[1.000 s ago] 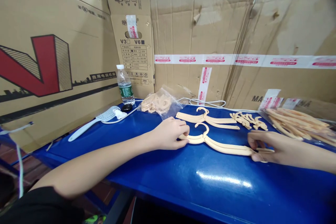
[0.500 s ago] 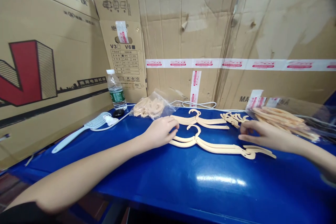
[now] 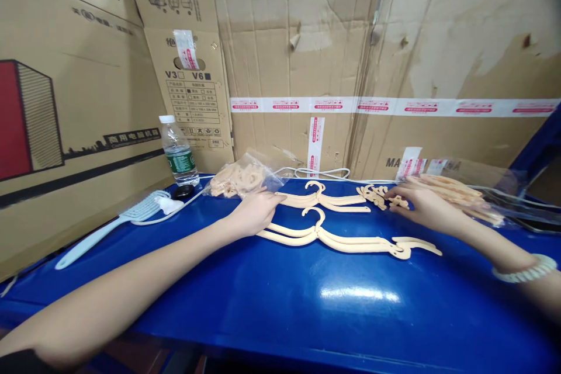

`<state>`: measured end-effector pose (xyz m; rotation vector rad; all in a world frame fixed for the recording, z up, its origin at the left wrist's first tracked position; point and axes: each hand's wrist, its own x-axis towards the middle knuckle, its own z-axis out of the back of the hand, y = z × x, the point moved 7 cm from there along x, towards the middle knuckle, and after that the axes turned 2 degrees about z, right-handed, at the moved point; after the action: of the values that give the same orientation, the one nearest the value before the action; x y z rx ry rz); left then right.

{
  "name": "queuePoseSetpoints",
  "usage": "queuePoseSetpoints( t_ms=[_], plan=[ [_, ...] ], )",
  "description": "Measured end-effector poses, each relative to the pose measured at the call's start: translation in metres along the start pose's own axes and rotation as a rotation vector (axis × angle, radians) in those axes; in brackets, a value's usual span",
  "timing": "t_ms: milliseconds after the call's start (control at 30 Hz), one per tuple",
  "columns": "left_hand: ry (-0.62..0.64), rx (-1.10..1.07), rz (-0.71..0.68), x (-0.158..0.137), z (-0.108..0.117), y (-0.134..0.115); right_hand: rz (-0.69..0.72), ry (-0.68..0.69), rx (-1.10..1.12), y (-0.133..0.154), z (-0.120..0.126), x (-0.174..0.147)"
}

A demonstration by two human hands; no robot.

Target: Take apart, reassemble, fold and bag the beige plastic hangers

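Two pale-yellow plastic clothes hangers lie one behind the other on the blue table. My left hand [image 3: 254, 212] is at the left end of the back hanger [image 3: 298, 201], fingers closed together on its tip. The front hanger [image 3: 350, 243] lies nearer me, its left end partly behind that hand; a curved loose piece [image 3: 421, 242] rests at its right end. Over a small heap of pale-yellow parts [image 3: 372, 194], my right hand [image 3: 418, 205] has its thumb and forefinger apart, with small parts between the fingertips.
Clear bags of pale-yellow pieces lie at the back left [image 3: 239, 178] and right [image 3: 451, 190]. Farther left are a water bottle [image 3: 179, 155], a black round object [image 3: 183, 191] and a light-blue hairbrush [image 3: 118, 220]. Cardboard [image 3: 280, 58] walls the back; a white cable [image 3: 322, 173] runs along it.
My right hand has moved down onto the heap of small parts. My left hand has shifted to the tip of the back hanger. The view has swung slightly right.
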<state>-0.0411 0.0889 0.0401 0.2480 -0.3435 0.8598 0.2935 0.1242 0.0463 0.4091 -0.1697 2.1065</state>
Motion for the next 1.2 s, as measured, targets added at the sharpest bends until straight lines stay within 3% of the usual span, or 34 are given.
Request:
queuePoseSetpoints(
  t_ms=[267, 567, 833, 1200],
  plan=[
    [0.023, -0.028, 0.045, 0.001, -0.003, 0.005, 0.109, -0.058, -0.018, 0.002, -0.017, 0.004],
    [0.025, -0.084, -0.004, 0.001, -0.001, 0.003, 0.041, -0.114, 0.046, 0.002, -0.016, 0.004],
    [0.017, -0.065, -0.001, 0.001, -0.004, 0.004, -0.192, -0.246, 0.242, -0.010, -0.001, 0.001],
    [0.022, -0.039, 0.015, 0.002, -0.002, 0.004, -0.500, -0.389, 0.807, -0.011, 0.018, -0.014]
  ],
)
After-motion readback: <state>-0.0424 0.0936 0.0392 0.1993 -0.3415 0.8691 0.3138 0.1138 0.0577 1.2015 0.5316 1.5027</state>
